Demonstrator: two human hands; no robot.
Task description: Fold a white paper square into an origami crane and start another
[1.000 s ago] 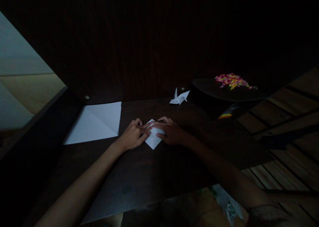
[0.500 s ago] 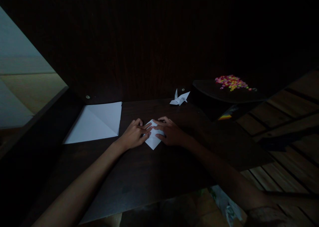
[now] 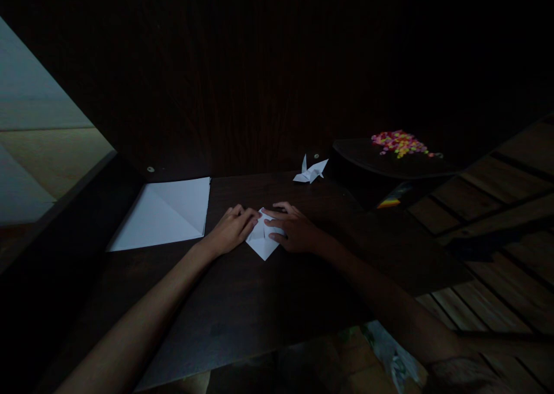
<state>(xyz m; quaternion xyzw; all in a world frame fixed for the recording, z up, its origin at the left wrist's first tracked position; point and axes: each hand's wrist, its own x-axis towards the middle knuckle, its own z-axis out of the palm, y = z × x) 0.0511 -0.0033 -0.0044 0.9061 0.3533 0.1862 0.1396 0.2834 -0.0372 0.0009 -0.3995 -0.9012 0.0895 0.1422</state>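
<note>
A small folded white paper point(image 3: 264, 248) lies on the dark tabletop in a diamond shape, one corner pointing towards me. At its left edge, my left hand point(image 3: 231, 230) has its fingers curled and closed on the paper's side; the exact grip is partly hidden. Spread across the right half of the paper are the fingers of my right hand point(image 3: 294, 228), pressing it against the table. A folded paper crane point(image 3: 310, 171) stands behind my hands, slightly to the right.
Large white paper sheets point(image 3: 167, 212) with crease lines lie stacked at the left. Several small colourful pieces point(image 3: 402, 143) are heaped on a dark curved shelf point(image 3: 355, 152) at the right. A dark wooden panel point(image 3: 242, 82) rises behind the tabletop point(image 3: 216, 319).
My left hand's fingers have drawn back leftward from the middle of the paper and curled, uncovering more of its left half. My right hand has stayed nearly in place.
</note>
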